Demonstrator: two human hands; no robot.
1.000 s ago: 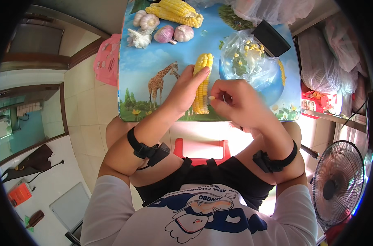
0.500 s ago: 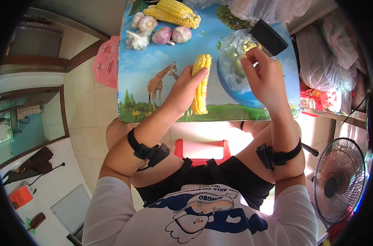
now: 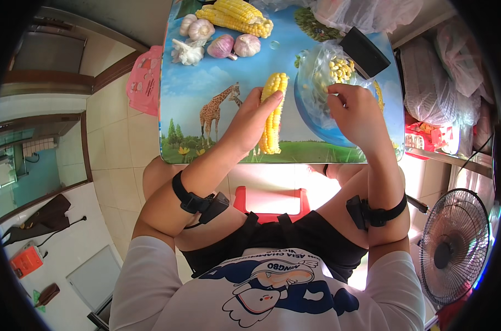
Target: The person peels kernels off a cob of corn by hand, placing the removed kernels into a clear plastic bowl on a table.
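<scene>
One yellow corn cob (image 3: 272,121) is clasped in the left hand (image 3: 253,118), over the near part of the table (image 3: 179,107). Its long axis points nearly straight away from the person's body, the far end leaning slightly right. The left hand holds it from the left, leaving its right flank facing the right hand (image 3: 358,113). That hand is apart from the cob, on its right, at the near side of a clear plastic bag (image 3: 315,71) with loose corn kernels (image 3: 341,68). Its fingers curl toward the thumb; whether they pinch a kernel, I cannot tell. Garlic bulbs (image 3: 247,45) lie beyond the cob, farther left.
</scene>
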